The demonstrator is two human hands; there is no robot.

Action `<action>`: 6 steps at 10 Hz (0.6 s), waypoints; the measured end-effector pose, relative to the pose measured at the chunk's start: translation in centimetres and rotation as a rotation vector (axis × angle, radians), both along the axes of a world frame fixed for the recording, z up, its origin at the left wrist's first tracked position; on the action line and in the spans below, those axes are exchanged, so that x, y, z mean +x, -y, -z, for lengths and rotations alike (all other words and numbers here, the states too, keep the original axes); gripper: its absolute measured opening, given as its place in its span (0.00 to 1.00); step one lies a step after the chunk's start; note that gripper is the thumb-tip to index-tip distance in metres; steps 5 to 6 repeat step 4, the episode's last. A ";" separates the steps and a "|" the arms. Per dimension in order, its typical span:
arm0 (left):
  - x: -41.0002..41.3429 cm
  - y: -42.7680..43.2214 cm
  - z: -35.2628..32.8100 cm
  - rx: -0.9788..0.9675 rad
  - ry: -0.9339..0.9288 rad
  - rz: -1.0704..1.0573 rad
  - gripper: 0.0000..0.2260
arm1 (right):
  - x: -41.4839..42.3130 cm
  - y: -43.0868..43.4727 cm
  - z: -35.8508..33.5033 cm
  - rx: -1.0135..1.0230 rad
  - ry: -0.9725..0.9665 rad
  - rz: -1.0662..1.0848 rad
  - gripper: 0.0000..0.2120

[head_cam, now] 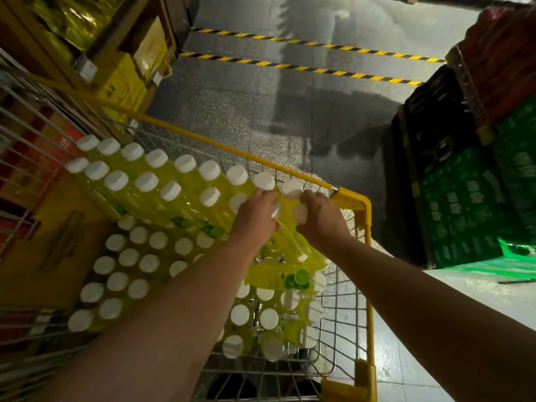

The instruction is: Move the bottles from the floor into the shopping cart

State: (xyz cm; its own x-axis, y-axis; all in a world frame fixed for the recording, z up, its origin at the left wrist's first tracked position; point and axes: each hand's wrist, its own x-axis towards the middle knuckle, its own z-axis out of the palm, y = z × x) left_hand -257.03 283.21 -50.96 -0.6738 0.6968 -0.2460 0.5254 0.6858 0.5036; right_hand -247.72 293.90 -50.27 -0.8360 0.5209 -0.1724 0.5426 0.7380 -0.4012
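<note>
A wire shopping cart with a yellow rim (367,256) holds several yellow-green bottles with white caps (139,256). An upper layer of bottles (162,181) lies tilted along the cart's far side. My left hand (256,216) and my right hand (322,219) both reach into the cart's far right corner. Each hand grips a white-capped bottle there, the left one's cap (275,211) peeking out beside the fingers, the right one's cap (300,213) under the thumb. The bottle bodies below the hands are partly hidden by my forearms.
Green crates (461,210) and dark stacked goods stand right of the cart. Yellow cartons (124,82) and shelving line the left side. Black-and-yellow hazard tape (304,68) crosses the grey floor (232,105) ahead.
</note>
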 end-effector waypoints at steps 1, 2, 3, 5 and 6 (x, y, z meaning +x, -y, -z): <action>0.3 0.2 0.2 0.012 -0.048 0.006 0.26 | 0.1 0.0 0.3 -0.002 -0.002 0.017 0.21; 0.2 0.3 0.2 -0.023 -0.084 0.044 0.23 | 0.0 0.0 0.1 -0.021 0.050 0.022 0.25; -0.1 0.9 -0.6 -0.038 -0.167 0.088 0.21 | 0.0 0.5 -0.8 0.001 0.139 0.022 0.32; -0.4 1.8 -2.9 -0.110 -0.207 0.133 0.24 | 0.3 1.1 -3.4 0.062 0.256 0.048 0.31; -0.4 1.8 -2.9 -0.110 -0.207 0.133 0.24 | 0.3 1.1 -3.4 0.062 0.256 0.048 0.31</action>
